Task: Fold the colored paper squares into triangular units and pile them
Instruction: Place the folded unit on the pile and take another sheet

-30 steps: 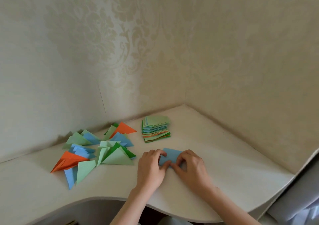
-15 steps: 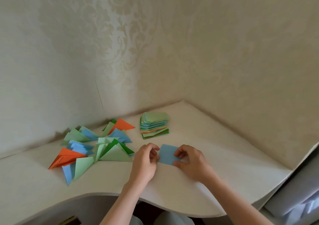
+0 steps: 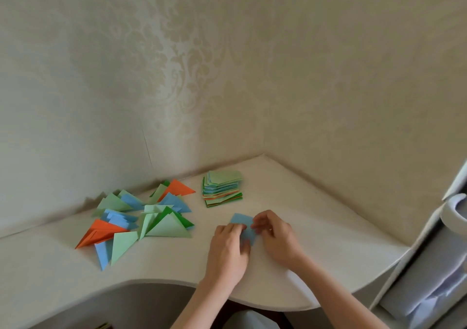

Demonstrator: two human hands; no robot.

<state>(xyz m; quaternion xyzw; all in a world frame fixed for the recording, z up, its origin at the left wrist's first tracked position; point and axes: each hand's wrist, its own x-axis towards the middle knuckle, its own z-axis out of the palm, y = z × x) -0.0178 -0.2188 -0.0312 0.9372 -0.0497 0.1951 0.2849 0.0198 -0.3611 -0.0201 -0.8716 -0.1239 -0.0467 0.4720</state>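
Observation:
A light blue paper piece (image 3: 243, 223) lies on the white desk (image 3: 316, 232) between both hands. My left hand (image 3: 228, 249) grips its near left part, fingers curled over the edge. From the right, my right hand (image 3: 275, 235) pinches the paper's right edge. To the left lies a loose pile of folded triangles (image 3: 141, 220) in green, blue and orange. A stack of unfolded colored squares (image 3: 222, 188) stands behind the hands, a pale green sheet on top. The paper's lower half is hidden by my fingers.
Two papered walls meet in a corner right behind the desk. The desk's front edge curves inward near my arms. A white chair or furniture frame (image 3: 452, 227) stands at the far right, with pale cloth beneath it.
The hands came together again over the blue paper, which now stands more on its corner. The left hand moved from beside the sheet onto it.

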